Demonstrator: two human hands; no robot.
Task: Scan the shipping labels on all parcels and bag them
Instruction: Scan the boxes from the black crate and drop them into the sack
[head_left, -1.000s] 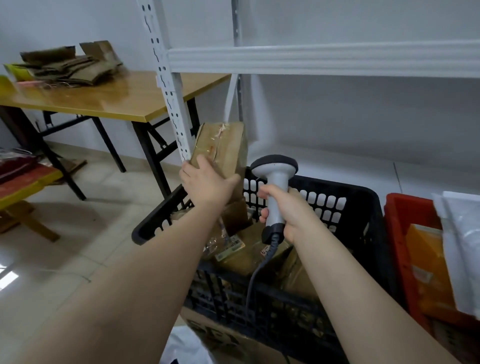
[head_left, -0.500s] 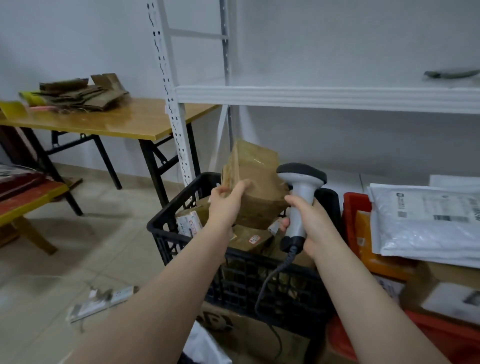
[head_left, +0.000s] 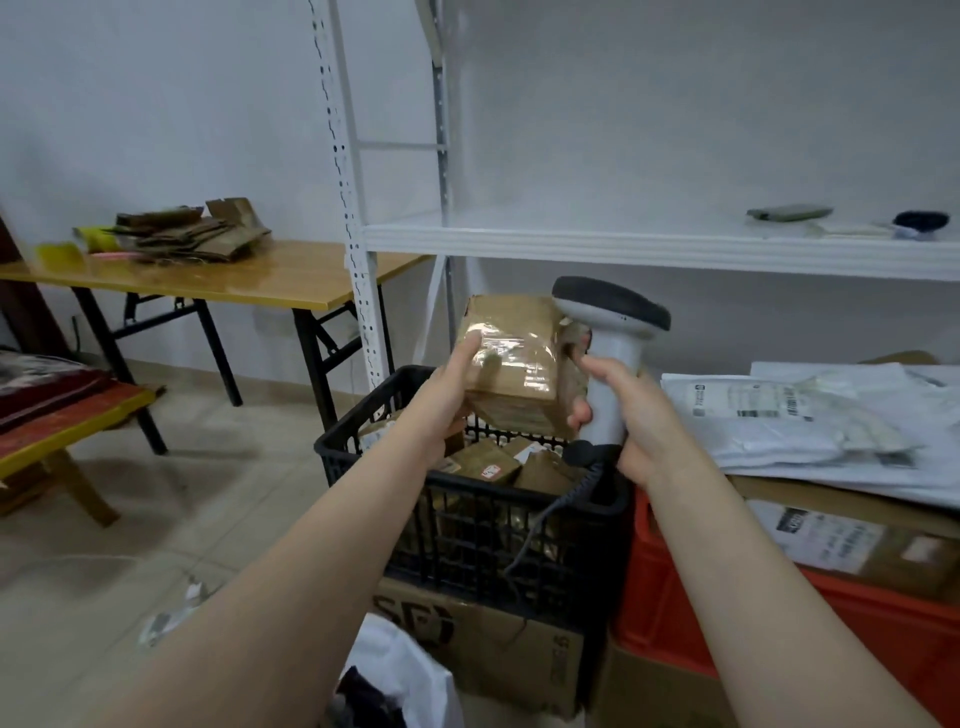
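My left hand (head_left: 451, 387) grips a small brown cardboard parcel (head_left: 511, 364) wrapped in clear tape, held above the black plastic crate (head_left: 467, 525). My right hand (head_left: 631, 415) holds a grey handheld barcode scanner (head_left: 608, 353) by its handle, its dark head right beside the parcel's right edge; fingertips of that hand touch the parcel. The scanner's coiled cable hangs down over the crate. Several more brown parcels (head_left: 488, 462) lie inside the crate. A white bag (head_left: 400, 675) shows at the bottom, between my arms.
An orange crate (head_left: 727, 613) at the right holds a cardboard box (head_left: 857, 540) with white mailers (head_left: 810, 415) piled on top. A white metal shelf (head_left: 649, 247) runs behind. A wooden folding table (head_left: 218, 275) with flattened cardboard stands left. A cardboard box (head_left: 493, 644) sits under the black crate.
The parcel has turned in my left hand and come against the scanner, with my right fingers now touching it. My view has risen and shifted right, showing more of the shelf and mailers.
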